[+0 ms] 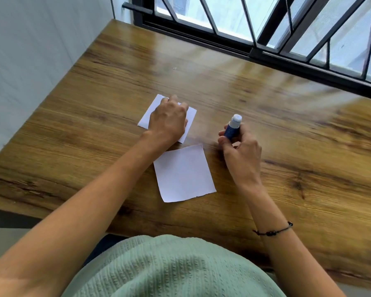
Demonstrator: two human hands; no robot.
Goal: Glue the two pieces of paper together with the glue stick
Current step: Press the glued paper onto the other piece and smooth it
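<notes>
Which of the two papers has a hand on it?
The farther paper, nearer the window, has the left hand resting on it. The nearer paper lies bare, with no hand on it. The right hand holds the glue stick.

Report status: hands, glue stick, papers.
Left hand pressing far paper. Right hand grips glue stick, tip up. Near paper lies untouched. Nothing in the way.
</notes>
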